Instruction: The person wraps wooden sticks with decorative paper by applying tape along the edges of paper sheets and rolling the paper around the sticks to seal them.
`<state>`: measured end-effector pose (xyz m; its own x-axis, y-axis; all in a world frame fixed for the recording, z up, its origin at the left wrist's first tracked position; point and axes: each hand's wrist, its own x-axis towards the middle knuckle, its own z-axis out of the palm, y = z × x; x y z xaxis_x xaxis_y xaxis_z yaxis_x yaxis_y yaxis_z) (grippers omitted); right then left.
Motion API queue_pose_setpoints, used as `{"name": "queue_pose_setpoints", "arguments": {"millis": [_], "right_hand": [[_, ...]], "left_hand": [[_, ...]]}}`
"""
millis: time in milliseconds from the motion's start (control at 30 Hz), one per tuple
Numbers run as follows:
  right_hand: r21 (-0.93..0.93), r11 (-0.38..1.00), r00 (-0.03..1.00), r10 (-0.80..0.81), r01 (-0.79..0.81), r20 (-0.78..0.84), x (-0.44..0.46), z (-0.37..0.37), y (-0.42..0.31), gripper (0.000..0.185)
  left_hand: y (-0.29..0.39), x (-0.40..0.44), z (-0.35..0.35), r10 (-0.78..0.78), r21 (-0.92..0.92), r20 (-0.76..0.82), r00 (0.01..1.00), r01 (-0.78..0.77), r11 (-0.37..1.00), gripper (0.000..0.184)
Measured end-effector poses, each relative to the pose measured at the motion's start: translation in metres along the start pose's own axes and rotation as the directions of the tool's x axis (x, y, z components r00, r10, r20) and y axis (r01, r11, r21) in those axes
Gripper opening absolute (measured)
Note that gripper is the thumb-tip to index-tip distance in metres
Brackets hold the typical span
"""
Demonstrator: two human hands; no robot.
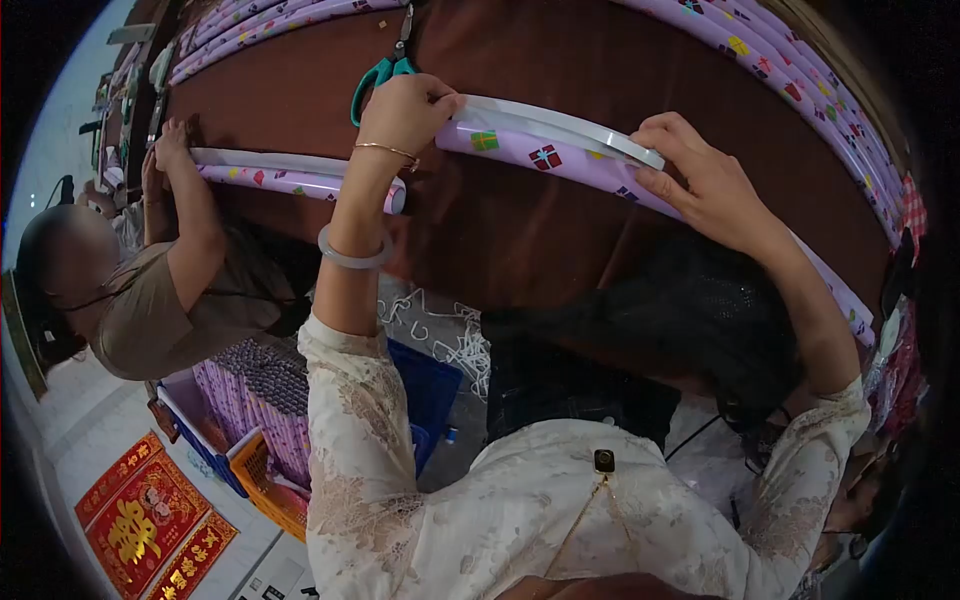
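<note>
A roll of lilac wrapping paper (545,157) printed with small gift boxes lies across the table in front of me. Along its far side runs a shiny whitish strip (540,122). My left hand (402,112) pinches the strip's left end between thumb and fingers. At the other end, my right hand (705,185) has thumb and fingers closed around the strip, just above the roll. Teal-handled scissors (378,78) lie beside my left hand, partly covered by it.
More patterned rolls lie along the far right edge (780,75) and far left (265,30) of the brown table (290,95). At left, another person (200,240) handles a similar roll (290,180). A blue crate (425,385) and orange basket (265,485) stand below.
</note>
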<state>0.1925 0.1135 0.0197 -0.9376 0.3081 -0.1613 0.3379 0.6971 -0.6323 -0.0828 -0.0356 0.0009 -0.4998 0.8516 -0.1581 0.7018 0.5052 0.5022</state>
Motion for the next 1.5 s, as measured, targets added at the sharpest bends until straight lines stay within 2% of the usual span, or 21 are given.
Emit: {"name": "queue_pose_setpoints", "arguments": {"millis": [67,200,367,600,800,867,933,1000,1067,1100,1167,1300,1400,1433,1500], "right_hand": [[-0.036,0.998,0.999,-0.044,0.043,-0.016,0.000,0.001,0.001,0.035],[-0.027,1.000,1.000,-0.009,0.009,0.009,-0.001,0.000,-0.001,0.035],[0.000,0.998,0.998,-0.057,0.057,-0.007,-0.001,0.000,-0.001,0.035],[-0.020,0.999,0.999,-0.046,0.046,-0.010,0.000,0.001,-0.001,0.035],[0.045,0.998,0.999,-0.047,0.048,-0.021,0.003,0.002,0.001,0.032],[0.074,0.983,0.981,-0.159,0.168,-0.114,0.005,0.001,0.005,0.030],[0.053,0.982,0.977,-0.172,0.180,-0.127,0.005,-0.002,0.006,0.030],[0.030,0.982,0.974,-0.180,0.186,-0.141,0.002,-0.010,0.005,0.030],[0.158,0.984,0.994,-0.066,0.079,-0.089,-0.006,-0.022,0.000,0.028],[0.154,0.985,0.994,-0.058,0.071,-0.090,-0.011,-0.028,0.000,0.028],[0.291,0.953,0.995,0.097,-0.088,-0.014,-0.024,-0.037,0.004,0.028],[0.358,0.928,0.988,0.139,-0.108,-0.062,-0.064,-0.053,0.032,0.031],[0.526,0.803,0.934,0.354,-0.281,-0.041,-0.092,-0.069,0.040,0.039],[0.523,0.801,0.930,0.365,-0.290,-0.044,-0.101,-0.074,0.045,0.039],[0.407,0.851,0.926,0.377,-0.333,-0.031,-0.128,-0.087,0.064,0.040]], "left_hand": [[0.001,0.000,-0.001,0.012,0.014,-0.007,1.000,-0.011,1.000,0.028],[0.001,0.003,-0.001,-0.021,0.046,0.019,1.000,0.020,0.999,0.029],[0.004,0.004,-0.001,-0.027,0.089,0.025,0.999,0.024,0.996,0.030],[0.012,0.013,-0.007,-0.094,0.159,0.080,0.992,0.080,0.984,0.024],[0.014,0.016,-0.007,-0.090,0.231,0.096,0.991,0.066,0.971,0.022],[0.013,0.019,-0.007,-0.087,0.240,0.103,0.991,0.060,0.969,0.022],[0.014,0.021,-0.007,-0.147,0.236,0.132,0.980,0.113,0.965,0.022],[0.011,0.023,-0.006,-0.132,0.267,0.115,0.985,0.098,0.959,0.022],[0.008,0.023,-0.005,-0.111,0.294,0.098,0.989,0.078,0.952,0.022],[0.007,0.023,-0.005,-0.092,0.265,0.094,0.991,0.064,0.962,0.022],[0.005,0.025,-0.006,-0.092,0.263,0.108,0.990,0.061,0.963,0.023],[0.013,0.022,-0.008,-0.144,0.313,0.080,0.986,0.112,0.943,0.025],[0.014,0.020,-0.010,-0.131,0.304,0.084,0.988,0.100,0.947,0.025],[0.012,0.019,-0.008,-0.077,0.278,0.061,0.995,0.057,0.959,0.024],[0.015,0.014,-0.009,-0.080,0.273,0.063,0.995,0.060,0.960,0.024]]}}
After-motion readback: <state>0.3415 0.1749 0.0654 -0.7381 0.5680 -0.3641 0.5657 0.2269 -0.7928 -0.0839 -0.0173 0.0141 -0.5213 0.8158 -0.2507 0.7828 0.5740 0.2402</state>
